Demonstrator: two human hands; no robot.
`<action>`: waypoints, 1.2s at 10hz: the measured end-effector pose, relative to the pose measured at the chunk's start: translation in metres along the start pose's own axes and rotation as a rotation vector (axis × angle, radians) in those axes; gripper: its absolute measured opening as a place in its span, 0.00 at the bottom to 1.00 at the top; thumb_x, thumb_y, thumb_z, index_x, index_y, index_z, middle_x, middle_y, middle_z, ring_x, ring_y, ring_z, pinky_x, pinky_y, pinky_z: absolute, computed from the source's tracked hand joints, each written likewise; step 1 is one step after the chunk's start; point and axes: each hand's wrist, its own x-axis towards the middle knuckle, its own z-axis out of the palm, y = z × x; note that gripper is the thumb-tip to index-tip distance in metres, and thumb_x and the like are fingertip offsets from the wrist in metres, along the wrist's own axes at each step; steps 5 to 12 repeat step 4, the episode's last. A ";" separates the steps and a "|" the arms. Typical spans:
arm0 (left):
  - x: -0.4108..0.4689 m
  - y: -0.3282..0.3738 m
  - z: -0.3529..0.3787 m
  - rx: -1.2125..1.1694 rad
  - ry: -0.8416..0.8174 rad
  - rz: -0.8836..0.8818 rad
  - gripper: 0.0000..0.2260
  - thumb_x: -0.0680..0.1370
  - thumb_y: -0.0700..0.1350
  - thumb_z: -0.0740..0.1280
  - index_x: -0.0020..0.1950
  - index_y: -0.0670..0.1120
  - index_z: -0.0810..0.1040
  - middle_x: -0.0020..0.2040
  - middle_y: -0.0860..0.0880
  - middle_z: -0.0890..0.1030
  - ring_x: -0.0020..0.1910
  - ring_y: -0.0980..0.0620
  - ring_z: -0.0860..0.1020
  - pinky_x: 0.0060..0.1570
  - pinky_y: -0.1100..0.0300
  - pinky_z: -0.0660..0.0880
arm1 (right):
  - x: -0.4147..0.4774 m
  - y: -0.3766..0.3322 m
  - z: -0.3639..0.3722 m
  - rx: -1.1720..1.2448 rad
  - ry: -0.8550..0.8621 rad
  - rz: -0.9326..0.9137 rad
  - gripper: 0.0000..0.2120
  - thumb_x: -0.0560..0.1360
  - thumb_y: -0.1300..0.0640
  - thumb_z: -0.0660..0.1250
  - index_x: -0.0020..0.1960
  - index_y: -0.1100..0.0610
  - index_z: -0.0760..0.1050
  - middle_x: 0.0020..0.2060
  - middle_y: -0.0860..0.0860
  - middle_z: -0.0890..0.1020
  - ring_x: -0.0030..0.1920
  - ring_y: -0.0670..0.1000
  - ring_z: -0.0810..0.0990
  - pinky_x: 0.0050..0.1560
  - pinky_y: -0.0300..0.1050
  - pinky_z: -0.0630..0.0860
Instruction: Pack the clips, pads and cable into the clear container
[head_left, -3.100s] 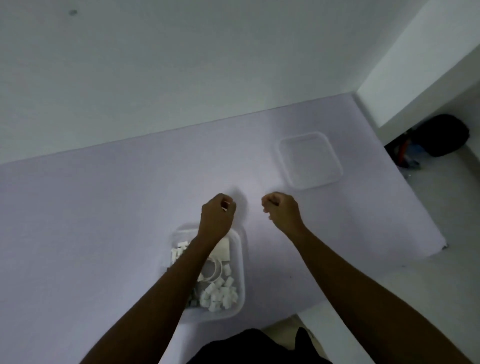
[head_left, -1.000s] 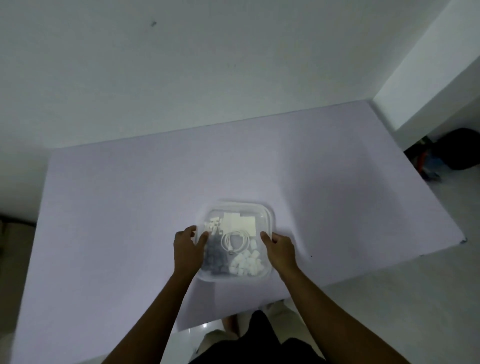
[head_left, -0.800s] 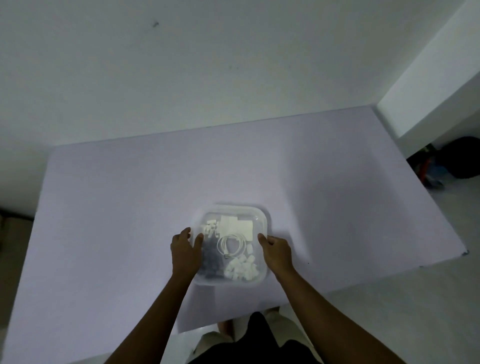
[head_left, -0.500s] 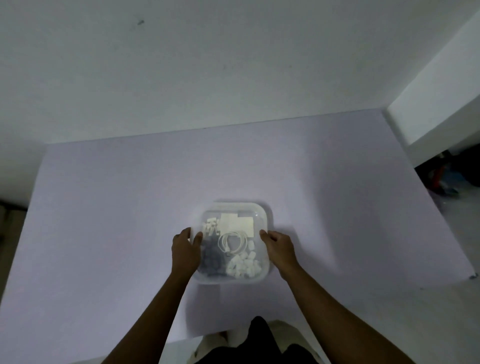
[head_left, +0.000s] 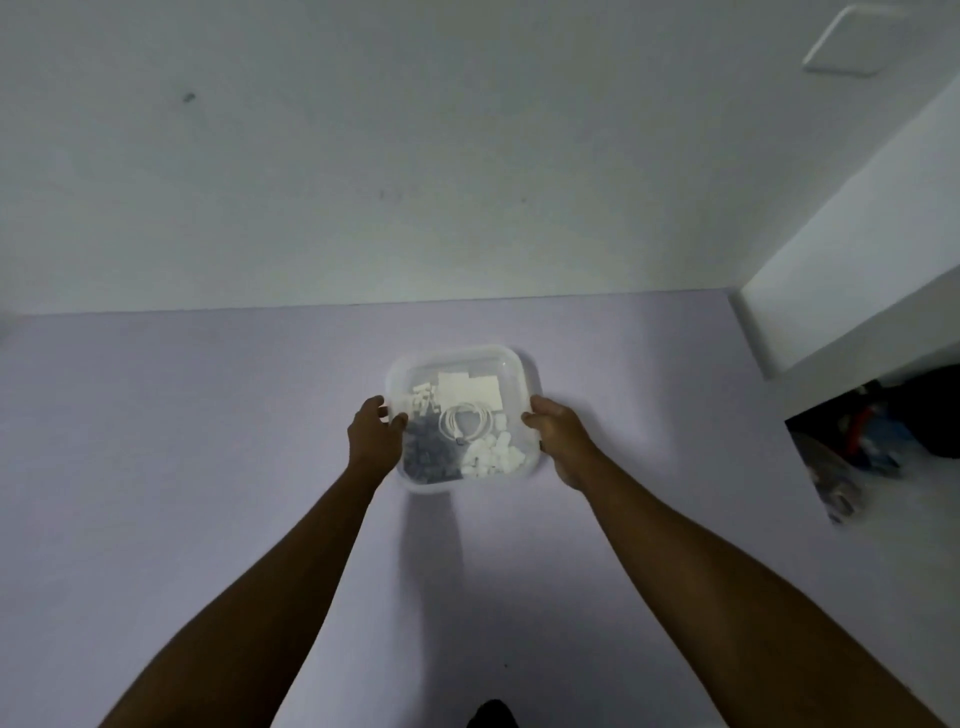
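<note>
The clear container (head_left: 519, 364) sits with its lid on, in the middle of the lilac table (head_left: 182, 441). Through the lid I see a coiled white cable (head_left: 464, 422), white pads (head_left: 467, 391) at the back, dark clips (head_left: 428, 457) at the front left and white clips (head_left: 491, 458) at the front right. My left hand (head_left: 374, 439) grips the container's left side with the thumb on the lid. On the right side, my right hand (head_left: 558, 434) holds the container's edge.
A white wall (head_left: 415, 182) rises right behind the table's far edge. At the right a white ledge (head_left: 831, 291) overhangs the floor, with dark bags and clutter (head_left: 883, 431) under it.
Three seconds ago the lid lay apart at the back right and both fists hovered over the open container. Now the lid is on, and both hands have slid the container farther from me.
</note>
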 end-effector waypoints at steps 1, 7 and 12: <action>0.012 0.006 0.003 0.076 -0.010 0.039 0.19 0.79 0.43 0.67 0.68 0.41 0.72 0.64 0.42 0.79 0.60 0.42 0.79 0.62 0.46 0.75 | 0.008 -0.015 -0.004 -0.032 -0.039 -0.020 0.15 0.79 0.63 0.63 0.65 0.59 0.74 0.53 0.53 0.81 0.50 0.52 0.79 0.57 0.52 0.76; -0.005 0.030 -0.032 0.374 -0.242 0.221 0.28 0.82 0.52 0.61 0.78 0.42 0.58 0.77 0.43 0.64 0.75 0.43 0.64 0.72 0.52 0.61 | 0.006 -0.022 -0.010 -0.369 -0.097 -0.114 0.25 0.82 0.53 0.60 0.76 0.59 0.62 0.74 0.56 0.69 0.71 0.57 0.70 0.70 0.50 0.67; -0.005 0.030 -0.032 0.374 -0.242 0.221 0.28 0.82 0.52 0.61 0.78 0.42 0.58 0.77 0.43 0.64 0.75 0.43 0.64 0.72 0.52 0.61 | 0.006 -0.022 -0.010 -0.369 -0.097 -0.114 0.25 0.82 0.53 0.60 0.76 0.59 0.62 0.74 0.56 0.69 0.71 0.57 0.70 0.70 0.50 0.67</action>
